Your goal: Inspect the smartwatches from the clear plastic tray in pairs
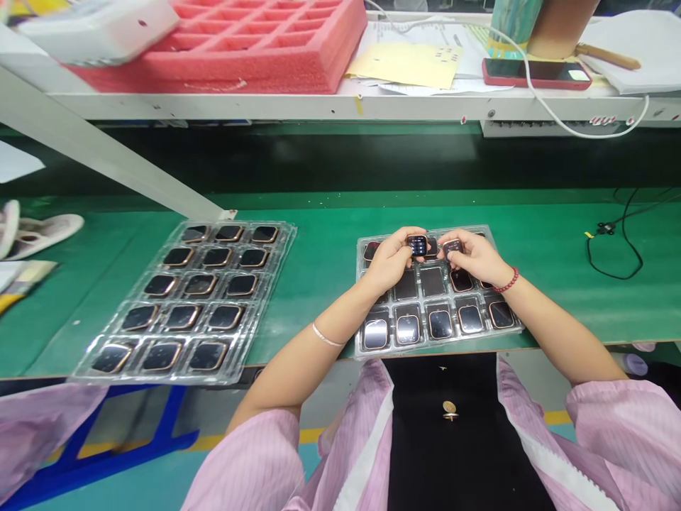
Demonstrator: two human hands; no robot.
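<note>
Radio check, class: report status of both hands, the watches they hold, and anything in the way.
Left hand: holding lit watch. Right hand: holding second watch. Both over plastic tray. Nothing visibly blocking either hand.

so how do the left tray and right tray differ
The left tray has a watch in every pocket; the right tray has bare pockets in its middle row. The left tray is three pockets across, the right tray five. The left tray lies apart; the right tray lies under your left hand and right hand. Both are clear and hold dark-faced watches.
</note>
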